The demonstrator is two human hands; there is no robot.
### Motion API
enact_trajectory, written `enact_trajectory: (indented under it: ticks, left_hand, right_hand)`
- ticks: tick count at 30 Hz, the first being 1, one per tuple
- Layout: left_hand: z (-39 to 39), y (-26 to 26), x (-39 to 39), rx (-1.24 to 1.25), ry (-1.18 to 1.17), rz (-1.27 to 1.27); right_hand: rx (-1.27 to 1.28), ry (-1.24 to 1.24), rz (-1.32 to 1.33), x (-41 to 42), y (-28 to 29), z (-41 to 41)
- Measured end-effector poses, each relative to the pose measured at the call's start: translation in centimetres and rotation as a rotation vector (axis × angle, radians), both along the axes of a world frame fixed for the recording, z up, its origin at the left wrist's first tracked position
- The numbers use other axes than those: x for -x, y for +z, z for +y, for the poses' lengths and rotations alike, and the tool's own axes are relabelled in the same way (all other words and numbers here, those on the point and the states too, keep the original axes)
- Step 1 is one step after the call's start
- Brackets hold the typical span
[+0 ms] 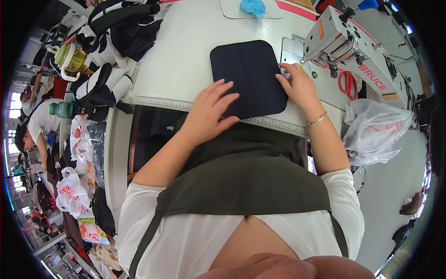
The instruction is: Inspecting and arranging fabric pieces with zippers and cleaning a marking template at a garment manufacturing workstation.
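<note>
A dark navy fabric piece (248,75) with rounded corners lies flat on the white sewing table (174,59). My left hand (209,111) is at its lower left edge, fingers spread, their tips over the cloth. At the right edge, the thumb of my right hand (300,87) meets the cloth, while its index finger reaches towards the metal needle plate (292,52). Neither hand visibly pinches the fabric. The head of a BRUCE sewing machine (334,42) stands just beyond my right hand. A printed ruler strip (163,102) runs along the table's front edge, partly covered by the cloth.
Red-handled scissors (347,85) lie beside the machine. A clear plastic bag (376,130) hangs at the right. Black and white garment pieces (122,31) are heaped at the left, near a jug of yellow liquid (73,60). Another person (43,118) bends over at far left.
</note>
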State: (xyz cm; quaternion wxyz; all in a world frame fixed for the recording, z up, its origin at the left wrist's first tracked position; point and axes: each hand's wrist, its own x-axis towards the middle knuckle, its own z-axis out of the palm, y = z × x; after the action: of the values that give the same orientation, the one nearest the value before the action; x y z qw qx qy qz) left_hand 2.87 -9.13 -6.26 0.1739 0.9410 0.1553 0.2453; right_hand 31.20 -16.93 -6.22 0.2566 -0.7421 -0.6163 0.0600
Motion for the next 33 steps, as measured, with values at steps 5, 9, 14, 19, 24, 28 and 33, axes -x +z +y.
enact_trajectory:
  ticks: [5, 9, 14, 19, 24, 28, 33]
  left_hand:
    - [-2.1, -0.2, -2.7, -0.005, -0.046, 0.179]
    - [-0.6, 0.2, -0.1, -0.048, 0.068, 0.343]
    - [-0.4, 0.4, 0.4, -0.090, 0.032, 0.302]
    - [-1.0, 0.6, -0.6, -0.106, 0.065, 0.325]
    - [0.3, 0.9, -0.2, -0.077, 0.020, 0.193]
    - [1.8, 0.5, -0.1, 0.423, 0.542, 0.069]
    - [3.5, -0.4, -0.1, 0.747, 0.443, -0.259]
  right_hand:
    - [0.059, 0.064, 0.140, 0.1, 0.1, 0.0]
    - [0.121, 0.340, 0.156, -0.4, 0.8, 0.7]
    - [0.002, 0.181, 0.018, -0.9, -0.1, 2.5]
    - [-0.041, 0.257, 0.228, -2.0, -0.8, 1.7]
    - [-0.047, 0.298, 0.291, -2.4, -0.5, 1.5]
    - [-0.059, 0.407, 0.218, -2.5, -0.4, 1.2]
    - [-0.139, 0.705, 0.128, -1.5, -0.5, 0.9]
